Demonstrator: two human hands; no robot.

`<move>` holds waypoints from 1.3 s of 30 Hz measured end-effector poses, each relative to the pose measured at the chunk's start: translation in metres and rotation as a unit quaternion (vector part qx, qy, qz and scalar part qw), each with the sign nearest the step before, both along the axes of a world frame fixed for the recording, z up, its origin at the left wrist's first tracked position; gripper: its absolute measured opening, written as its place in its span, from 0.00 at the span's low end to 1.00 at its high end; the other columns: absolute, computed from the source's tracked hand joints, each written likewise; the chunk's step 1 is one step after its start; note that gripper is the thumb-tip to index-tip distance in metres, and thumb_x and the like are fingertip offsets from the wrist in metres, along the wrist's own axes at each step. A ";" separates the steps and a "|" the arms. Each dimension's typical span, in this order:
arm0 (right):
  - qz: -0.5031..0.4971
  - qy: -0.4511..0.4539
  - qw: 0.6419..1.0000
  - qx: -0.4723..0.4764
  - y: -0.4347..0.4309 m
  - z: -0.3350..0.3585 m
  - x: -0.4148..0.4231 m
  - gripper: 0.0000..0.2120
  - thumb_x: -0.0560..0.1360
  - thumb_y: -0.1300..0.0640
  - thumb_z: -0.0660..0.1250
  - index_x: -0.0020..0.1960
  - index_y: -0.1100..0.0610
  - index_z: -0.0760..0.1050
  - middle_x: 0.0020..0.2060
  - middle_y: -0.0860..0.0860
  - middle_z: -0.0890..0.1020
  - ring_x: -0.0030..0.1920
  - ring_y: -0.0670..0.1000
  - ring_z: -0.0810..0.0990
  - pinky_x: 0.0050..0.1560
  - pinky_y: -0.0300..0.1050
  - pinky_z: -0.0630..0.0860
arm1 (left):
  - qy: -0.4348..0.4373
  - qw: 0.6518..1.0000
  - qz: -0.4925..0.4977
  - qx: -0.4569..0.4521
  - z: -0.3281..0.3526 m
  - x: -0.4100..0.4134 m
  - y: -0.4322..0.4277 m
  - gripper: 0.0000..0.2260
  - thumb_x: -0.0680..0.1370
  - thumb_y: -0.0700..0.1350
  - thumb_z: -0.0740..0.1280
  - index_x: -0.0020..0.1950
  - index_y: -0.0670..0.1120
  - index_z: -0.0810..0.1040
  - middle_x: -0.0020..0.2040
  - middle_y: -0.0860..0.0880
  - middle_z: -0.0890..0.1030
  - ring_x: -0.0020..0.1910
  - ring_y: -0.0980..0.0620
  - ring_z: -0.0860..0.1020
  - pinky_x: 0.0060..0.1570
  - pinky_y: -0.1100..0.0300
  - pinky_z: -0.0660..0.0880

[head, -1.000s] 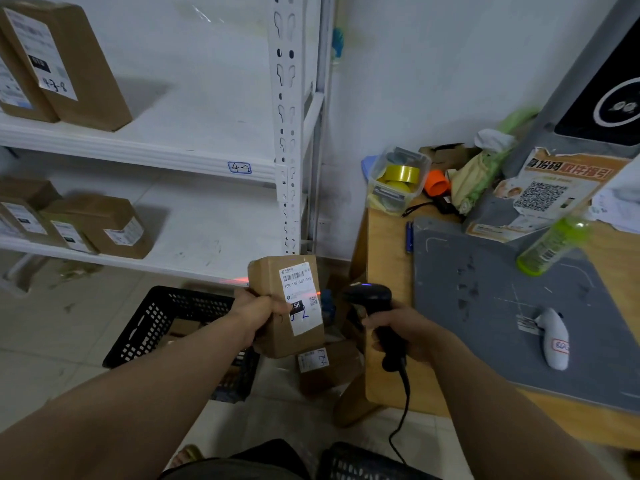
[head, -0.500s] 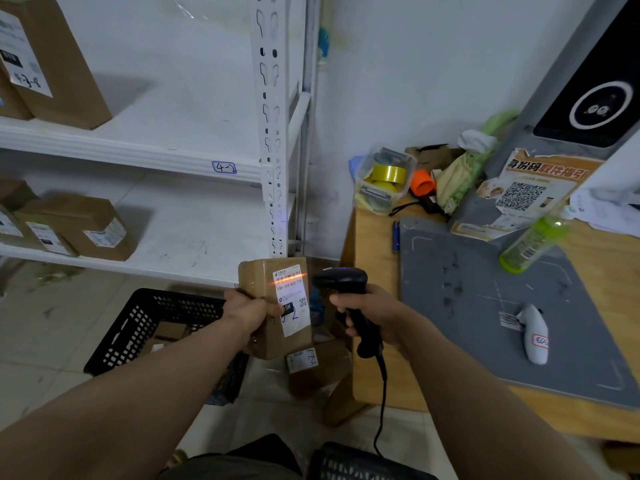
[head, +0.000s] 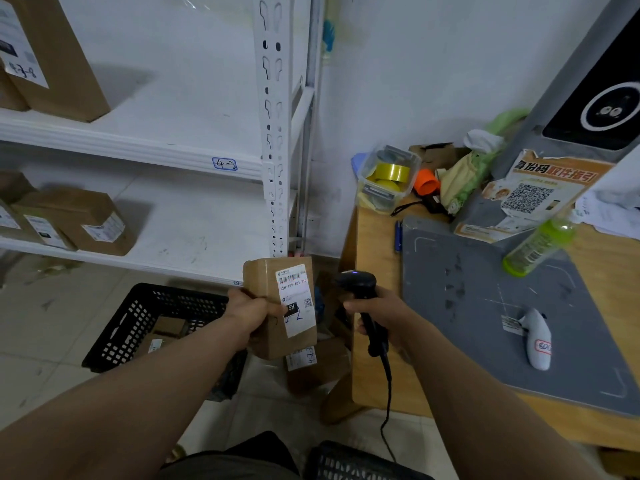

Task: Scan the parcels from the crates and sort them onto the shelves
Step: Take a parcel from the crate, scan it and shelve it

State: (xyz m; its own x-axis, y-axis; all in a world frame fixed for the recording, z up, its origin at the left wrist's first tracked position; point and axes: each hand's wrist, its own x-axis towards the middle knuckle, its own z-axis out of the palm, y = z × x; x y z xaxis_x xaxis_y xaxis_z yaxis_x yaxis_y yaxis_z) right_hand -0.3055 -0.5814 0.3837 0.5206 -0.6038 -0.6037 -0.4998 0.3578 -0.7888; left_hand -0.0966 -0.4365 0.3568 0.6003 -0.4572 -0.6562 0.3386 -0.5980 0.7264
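My left hand [head: 252, 311] grips a small brown cardboard parcel [head: 268, 285] upright, its white label facing right toward the scanner. My right hand [head: 379, 315] holds a black corded barcode scanner [head: 360, 289] by its handle, its head close to the parcel's label. No red scan line shows on the label. A black plastic crate [head: 138, 323] with a few parcels inside stands on the floor below my left arm. White metal shelves [head: 145, 147] on the left carry several brown parcels.
A wooden desk [head: 377, 258] at right holds a grey mat, a green bottle [head: 536, 245], a white handheld device [head: 536, 337], a tub of tape rolls [head: 388, 178] and a QR sign. Another parcel [head: 318, 365] lies on the floor by the desk. A second black crate's rim [head: 349, 460] shows at the bottom.
The red scan line that lay across the label half a second ago is gone. Both hands stay close together, the parcel held slightly lower and nearer the scanner.
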 end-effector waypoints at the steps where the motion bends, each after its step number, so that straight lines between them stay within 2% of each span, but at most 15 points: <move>1: -0.016 0.026 0.999 -0.013 -0.004 -0.007 -0.001 0.14 0.75 0.62 0.72 0.60 0.57 0.75 0.48 0.57 0.80 0.46 0.55 0.79 0.48 0.50 0.80 | 0.007 1.000 -0.010 -0.008 0.000 0.001 0.000 0.28 0.68 0.36 0.80 0.59 0.43 0.67 0.53 0.45 0.79 0.54 0.44 0.77 0.57 0.45 0.75; 3: -0.039 0.096 0.994 -0.037 -0.015 -0.026 -0.003 0.16 0.75 0.65 0.71 0.61 0.59 0.73 0.52 0.59 0.79 0.52 0.59 0.79 0.53 0.55 0.78 | 0.023 0.999 -0.024 -0.025 0.000 0.003 -0.001 0.22 0.70 0.34 0.78 0.52 0.47 0.67 0.48 0.48 0.78 0.50 0.46 0.77 0.55 0.46 0.74; 4: -0.045 0.134 0.989 -0.045 -0.020 -0.035 -0.004 0.16 0.75 0.65 0.70 0.61 0.61 0.73 0.53 0.61 0.79 0.54 0.60 0.79 0.56 0.57 0.78 | 0.032 0.998 -0.038 -0.027 0.001 0.005 -0.001 0.22 0.69 0.34 0.78 0.53 0.46 0.69 0.49 0.47 0.80 0.49 0.47 0.78 0.55 0.47 0.75; 5: -0.047 0.169 0.983 -0.053 -0.025 -0.043 -0.005 0.16 0.75 0.65 0.70 0.62 0.62 0.73 0.54 0.61 0.78 0.54 0.61 0.79 0.58 0.58 0.78 | 0.040 0.997 -0.052 -0.030 0.003 0.007 -0.001 0.24 0.68 0.35 0.79 0.56 0.46 0.72 0.51 0.46 0.82 0.50 0.47 0.80 0.56 0.47 0.76; 7: -0.044 0.225 0.971 -0.070 -0.032 -0.057 -0.007 0.18 0.76 0.64 0.69 0.64 0.64 0.72 0.51 0.60 0.78 0.51 0.59 0.79 0.59 0.57 0.80 | 0.055 0.995 -0.076 -0.033 0.007 0.009 -0.002 0.36 0.61 0.40 0.83 0.65 0.45 0.73 0.54 0.46 0.85 0.55 0.45 0.82 0.59 0.43 0.77; 9: -0.037 0.257 0.961 -0.092 -0.036 -0.065 -0.007 0.21 0.76 0.63 0.69 0.67 0.65 0.70 0.48 0.58 0.78 0.49 0.58 0.79 0.55 0.55 0.81 | 0.071 0.993 -0.085 -0.038 0.005 0.013 -0.003 0.42 0.58 0.42 0.84 0.69 0.46 0.72 0.56 0.47 0.85 0.57 0.44 0.81 0.58 0.44 0.77; 12: -0.036 0.277 0.953 -0.121 -0.038 -0.068 -0.006 0.16 0.78 0.61 0.68 0.64 0.63 0.72 0.46 0.58 0.77 0.49 0.58 0.79 0.52 0.54 0.81 | 0.083 0.993 -0.076 -0.045 0.011 0.014 -0.004 0.37 0.66 0.36 0.80 0.71 0.47 0.68 0.58 0.46 0.83 0.57 0.45 0.79 0.50 0.48 0.75; 15: -0.009 0.302 0.945 -0.124 -0.038 -0.072 -0.007 0.16 0.79 0.59 0.65 0.65 0.63 0.72 0.48 0.58 0.78 0.50 0.58 0.78 0.48 0.52 0.79 | 0.089 0.992 -0.076 -0.046 0.011 0.016 -0.005 0.38 0.66 0.35 0.80 0.72 0.47 0.68 0.59 0.47 0.82 0.58 0.45 0.78 0.57 0.45 0.74; 18: -0.014 0.311 0.943 -0.117 -0.037 -0.075 -0.009 0.15 0.78 0.58 0.68 0.63 0.62 0.73 0.48 0.58 0.77 0.53 0.59 0.79 0.54 0.53 0.80 | 0.090 0.992 -0.076 -0.051 0.010 0.019 -0.003 0.38 0.66 0.35 0.80 0.73 0.47 0.68 0.59 0.48 0.82 0.59 0.46 0.77 0.59 0.45 0.72; 22: -0.029 0.329 0.940 -0.088 -0.035 -0.072 -0.011 0.12 0.79 0.58 0.69 0.57 0.63 0.72 0.45 0.57 0.74 0.42 0.55 0.76 0.56 0.54 0.81 | 0.095 0.990 -0.079 -0.062 0.007 0.021 -0.001 0.35 0.67 0.35 0.79 0.70 0.48 0.69 0.58 0.49 0.82 0.54 0.49 0.77 0.56 0.46 0.72; 25: -0.027 0.325 0.941 -0.089 -0.033 -0.068 -0.014 0.11 0.78 0.58 0.71 0.52 0.61 0.70 0.43 0.55 0.73 0.39 0.52 0.74 0.57 0.53 0.80 | 0.101 0.989 -0.085 -0.063 0.007 0.020 0.000 0.32 0.68 0.35 0.79 0.68 0.48 0.70 0.56 0.49 0.83 0.53 0.49 0.78 0.49 0.49 0.74; 31: -0.013 0.333 0.936 -0.110 -0.030 -0.059 -0.019 0.14 0.77 0.57 0.72 0.54 0.62 0.69 0.41 0.55 0.74 0.39 0.52 0.75 0.55 0.52 0.81 | 0.114 0.987 -0.094 -0.067 0.004 0.019 0.001 0.35 0.64 0.37 0.81 0.67 0.49 0.73 0.55 0.49 0.86 0.58 0.45 0.80 0.54 0.46 0.76; 34: -0.019 0.335 0.937 -0.097 -0.032 -0.062 -0.020 0.21 0.76 0.57 0.73 0.63 0.65 0.71 0.44 0.57 0.75 0.46 0.56 0.78 0.56 0.54 0.81 | 0.114 0.985 -0.109 -0.068 0.004 0.019 0.002 0.42 0.55 0.43 0.84 0.67 0.50 0.73 0.55 0.50 0.86 0.59 0.44 0.81 0.59 0.42 0.76; 37: -0.059 0.312 0.945 -0.084 -0.031 -0.058 -0.022 0.39 0.73 0.54 0.76 0.76 0.63 0.59 0.57 0.60 0.75 0.49 0.58 0.77 0.50 0.53 0.81 | 0.114 0.984 -0.120 -0.070 0.002 0.021 0.002 0.43 0.53 0.44 0.83 0.68 0.50 0.74 0.55 0.50 0.86 0.59 0.44 0.81 0.58 0.43 0.76; 39: -0.040 0.330 0.934 -0.131 -0.030 -0.049 -0.022 0.45 0.70 0.46 0.76 0.77 0.58 0.56 0.65 0.61 0.71 0.59 0.62 0.74 0.60 0.58 0.77 | 0.108 0.984 -0.120 -0.073 0.007 0.021 0.003 0.41 0.55 0.43 0.83 0.67 0.50 0.74 0.56 0.50 0.86 0.59 0.44 0.80 0.56 0.44 0.76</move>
